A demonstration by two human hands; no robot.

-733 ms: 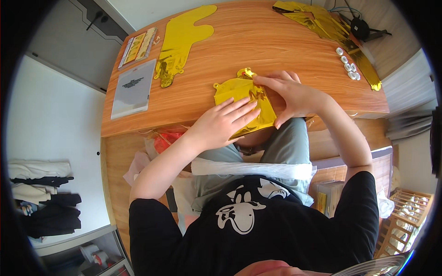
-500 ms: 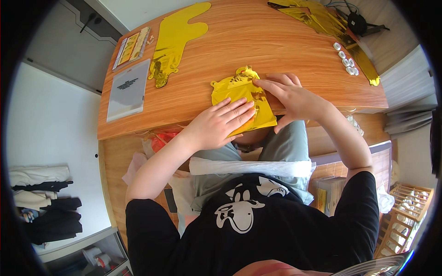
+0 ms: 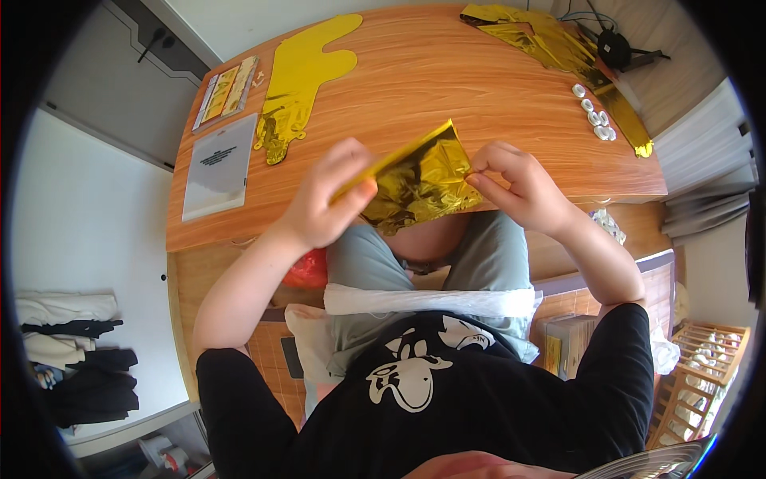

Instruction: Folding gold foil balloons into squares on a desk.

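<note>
A folded gold foil balloon [image 3: 423, 176], shiny and creased, is held up over the table's near edge and tilted. My left hand [image 3: 335, 191] grips its left side, thumb in front and fingers behind. At its right edge, my right hand [image 3: 515, 180] pinches the foil between thumb and fingers. Part of the foil's left end is hidden by my left hand.
The wooden table [image 3: 415, 72] bears a flat gold foil balloon [image 3: 307, 72] at left and another [image 3: 550, 44] at far right. Several white rolls [image 3: 597, 118] lie right. A clear plastic sleeve [image 3: 219, 168] and a flat package [image 3: 227, 92] lie left; a black device [image 3: 613, 49] stands far right.
The folded foil has been lifted off the table and turned, its straight edge now uppermost. My left hand went from lying flat on it to gripping it; my right hand now pinches its edge.
</note>
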